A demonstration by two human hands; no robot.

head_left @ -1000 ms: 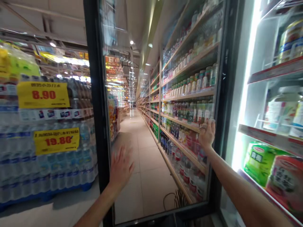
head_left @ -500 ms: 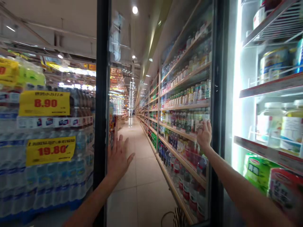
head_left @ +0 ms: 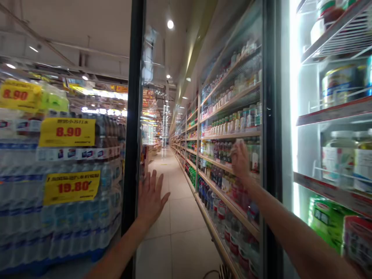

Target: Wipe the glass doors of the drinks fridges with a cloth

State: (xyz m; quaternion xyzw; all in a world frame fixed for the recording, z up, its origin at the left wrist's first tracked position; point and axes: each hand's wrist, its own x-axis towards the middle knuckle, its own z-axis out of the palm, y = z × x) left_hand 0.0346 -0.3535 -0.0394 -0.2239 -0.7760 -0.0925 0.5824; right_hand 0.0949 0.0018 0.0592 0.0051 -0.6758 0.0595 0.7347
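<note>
Left hand (head_left: 151,197): open, fingers spread, palm flat against the glass door (head_left: 200,147). It holds nothing. The door's dark left frame bar (head_left: 133,135) stands just beside the hand, on its left.

Right hand (head_left: 240,159): blurred, but it reads as open, palm against the same pane, higher than the left hand. It holds nothing. The door's right frame bar (head_left: 269,155) stands just to its right.

The glass door stands upright between the two bars, spanning from one hand to the other and beyond both.

Beyond the left hand, further left: stacked water bottles (head_left: 72,224) carrying two yellow price signs (head_left: 71,186), the upper one (head_left: 67,132) reading 8.90.

Between and behind the hands, seen through the pane: a tiled aisle floor (head_left: 177,232) and long store shelves (head_left: 229,135) of bottled drinks.

Right of the right hand, past the frame bar: lit cooler shelves (head_left: 334,112), with jars (head_left: 338,155) at about hand level and green packs (head_left: 325,221) below it. A bright light strip (head_left: 293,116) runs vertically beside the bar.
</note>
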